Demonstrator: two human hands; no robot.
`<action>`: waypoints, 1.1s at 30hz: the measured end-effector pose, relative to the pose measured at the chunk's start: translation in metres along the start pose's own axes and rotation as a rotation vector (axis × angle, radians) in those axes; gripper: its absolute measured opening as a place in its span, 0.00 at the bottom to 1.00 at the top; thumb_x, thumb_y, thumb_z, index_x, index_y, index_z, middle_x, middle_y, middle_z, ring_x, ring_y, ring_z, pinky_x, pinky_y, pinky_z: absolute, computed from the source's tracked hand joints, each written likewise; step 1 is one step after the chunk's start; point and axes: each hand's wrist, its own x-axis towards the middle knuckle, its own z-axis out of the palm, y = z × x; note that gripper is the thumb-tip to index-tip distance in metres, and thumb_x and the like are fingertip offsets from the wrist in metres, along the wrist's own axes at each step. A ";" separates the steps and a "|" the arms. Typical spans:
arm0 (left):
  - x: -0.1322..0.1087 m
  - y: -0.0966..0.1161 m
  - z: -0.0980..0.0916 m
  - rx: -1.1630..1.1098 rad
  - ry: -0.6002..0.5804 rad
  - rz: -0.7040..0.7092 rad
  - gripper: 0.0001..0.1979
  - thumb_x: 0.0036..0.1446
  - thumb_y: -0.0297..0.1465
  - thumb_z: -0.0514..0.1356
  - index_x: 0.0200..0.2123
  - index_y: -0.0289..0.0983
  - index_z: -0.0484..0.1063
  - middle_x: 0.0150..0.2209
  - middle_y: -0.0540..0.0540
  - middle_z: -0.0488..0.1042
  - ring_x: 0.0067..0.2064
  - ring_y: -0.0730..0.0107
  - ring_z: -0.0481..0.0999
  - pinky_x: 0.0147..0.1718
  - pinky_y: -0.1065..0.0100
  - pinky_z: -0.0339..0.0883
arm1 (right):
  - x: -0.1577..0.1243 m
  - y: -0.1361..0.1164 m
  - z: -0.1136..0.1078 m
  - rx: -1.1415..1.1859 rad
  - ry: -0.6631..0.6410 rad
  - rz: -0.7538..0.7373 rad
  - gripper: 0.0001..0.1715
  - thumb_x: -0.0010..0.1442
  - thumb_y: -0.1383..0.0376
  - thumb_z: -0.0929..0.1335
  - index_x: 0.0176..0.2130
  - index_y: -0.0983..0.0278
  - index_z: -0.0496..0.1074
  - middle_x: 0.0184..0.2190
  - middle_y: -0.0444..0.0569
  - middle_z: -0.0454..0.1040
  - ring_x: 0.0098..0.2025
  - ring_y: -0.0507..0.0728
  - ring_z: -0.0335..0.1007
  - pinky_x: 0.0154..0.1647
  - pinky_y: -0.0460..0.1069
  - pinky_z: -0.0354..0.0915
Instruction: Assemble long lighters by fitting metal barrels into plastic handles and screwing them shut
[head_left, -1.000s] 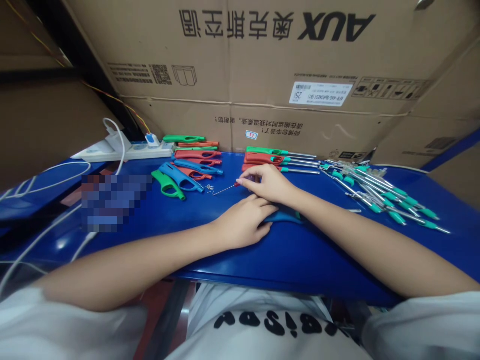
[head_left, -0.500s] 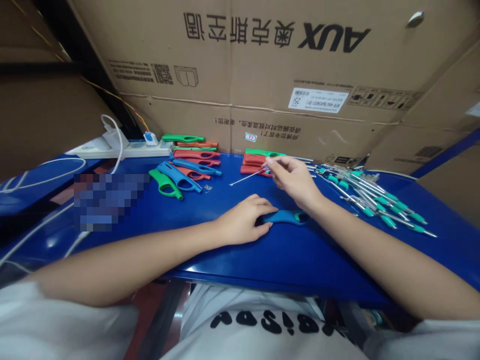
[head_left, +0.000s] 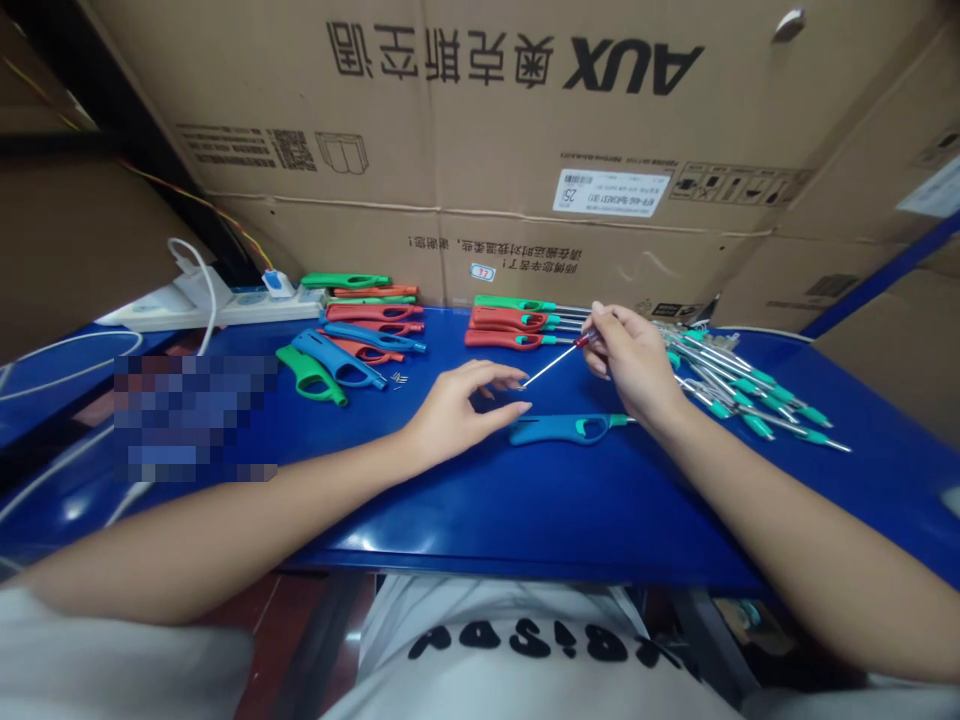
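Note:
My right hand (head_left: 634, 360) is closed round the red handle of a screwdriver (head_left: 555, 363), whose thin shaft points down to the left. The screwdriver's tip is by the fingertips of my left hand (head_left: 461, 408); whether they touch it I cannot tell. My left thumb and forefinger are apart, and no object shows between them. Just below, a blue lighter (head_left: 562, 429) with a teal trigger lies flat on the table, its metal tube partly hidden by my right hand. Several small screws (head_left: 399, 380) lie to the left of my left hand.
Green, red and blue lighter shells (head_left: 371, 327) lie in a group at the left. Lighters with metal tubes (head_left: 506, 320) are stacked at the back. Metal tubes with teal parts (head_left: 750, 385) pile up on the right. A power strip (head_left: 247, 303) and a cardboard wall (head_left: 450, 150) stand behind.
My left hand has let go of the blue lighter and opened beside the screwdriver's tip. My right hand has shifted right with the screwdriver and brought its tip nearer to my left hand.

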 end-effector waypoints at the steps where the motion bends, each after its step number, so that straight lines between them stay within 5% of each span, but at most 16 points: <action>1: 0.000 0.001 -0.002 0.029 0.011 0.030 0.14 0.58 0.35 0.68 0.47 0.37 0.79 0.42 0.45 0.82 0.43 0.67 0.80 0.41 0.68 0.74 | 0.000 0.000 0.000 -0.006 -0.005 -0.001 0.25 0.58 0.46 0.73 0.28 0.62 0.67 0.17 0.34 0.53 0.15 0.45 0.51 0.15 0.44 0.45; 12: 0.001 -0.002 -0.003 0.093 0.016 0.059 0.08 0.62 0.36 0.65 0.36 0.38 0.82 0.36 0.46 0.83 0.36 0.67 0.79 0.38 0.67 0.71 | -0.001 0.002 0.002 -0.030 -0.047 0.010 0.27 0.58 0.43 0.72 0.27 0.61 0.67 0.16 0.34 0.52 0.15 0.46 0.51 0.16 0.44 0.47; 33: 0.001 -0.004 -0.002 0.062 0.015 0.039 0.09 0.63 0.36 0.64 0.35 0.37 0.82 0.35 0.45 0.83 0.35 0.68 0.79 0.34 0.68 0.69 | -0.002 -0.001 0.001 -0.062 -0.049 -0.058 0.25 0.61 0.44 0.70 0.28 0.61 0.66 0.17 0.35 0.52 0.15 0.46 0.52 0.16 0.45 0.49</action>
